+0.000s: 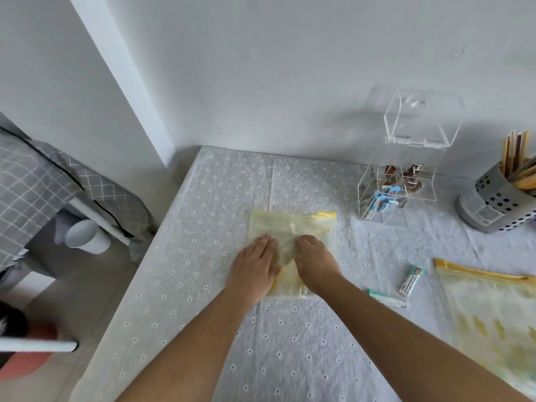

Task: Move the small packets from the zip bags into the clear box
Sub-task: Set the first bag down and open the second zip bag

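A yellowish zip bag (293, 227) lies flat in the middle of the table, its yellow zip strip at the far right. My left hand (255, 268) rests palm down on its left part. My right hand (314, 259) presses on its centre, fingers curled into the plastic. The clear box (397, 181) stands at the back right with its lid raised; brown and blue packets sit in its compartments. Two green-and-white packets (410, 281) (385, 297) lie loose to the right of my right arm. A second zip bag (490, 314) lies at the right edge.
A perforated metal holder (493, 204) with wooden sticks stands at the far right. The table wears a grey flowered cloth (203, 285) and meets the white wall at the back. Left of the table edge are a checked fabric, a white cup (87, 236) and the floor.
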`<move>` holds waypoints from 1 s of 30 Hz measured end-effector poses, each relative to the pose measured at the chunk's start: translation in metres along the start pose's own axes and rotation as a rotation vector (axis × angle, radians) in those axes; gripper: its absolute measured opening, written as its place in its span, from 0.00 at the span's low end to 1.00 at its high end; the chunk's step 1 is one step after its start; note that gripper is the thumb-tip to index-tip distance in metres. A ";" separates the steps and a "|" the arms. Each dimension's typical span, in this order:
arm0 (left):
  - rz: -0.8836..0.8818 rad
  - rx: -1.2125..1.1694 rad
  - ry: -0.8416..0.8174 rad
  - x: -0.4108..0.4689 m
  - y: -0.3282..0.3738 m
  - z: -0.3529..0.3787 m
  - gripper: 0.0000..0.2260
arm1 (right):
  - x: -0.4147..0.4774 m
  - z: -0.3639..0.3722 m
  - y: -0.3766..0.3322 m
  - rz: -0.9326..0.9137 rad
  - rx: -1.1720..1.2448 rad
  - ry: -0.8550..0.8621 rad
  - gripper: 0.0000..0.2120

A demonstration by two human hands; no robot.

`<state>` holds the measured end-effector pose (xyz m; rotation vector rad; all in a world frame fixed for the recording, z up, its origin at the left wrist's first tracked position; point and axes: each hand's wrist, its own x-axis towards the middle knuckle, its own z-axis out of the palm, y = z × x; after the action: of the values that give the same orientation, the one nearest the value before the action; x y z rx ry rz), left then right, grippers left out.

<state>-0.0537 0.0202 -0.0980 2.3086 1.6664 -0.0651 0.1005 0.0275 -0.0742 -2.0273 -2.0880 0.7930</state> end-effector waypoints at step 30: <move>-0.084 -0.005 -0.109 -0.016 -0.001 -0.023 0.29 | -0.051 -0.009 0.090 -0.065 -0.328 -0.142 0.40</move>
<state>-0.0632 0.0116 -0.0730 2.1890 1.7055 -0.2003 0.1894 -0.0220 -0.0926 -2.0957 -2.4930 0.6360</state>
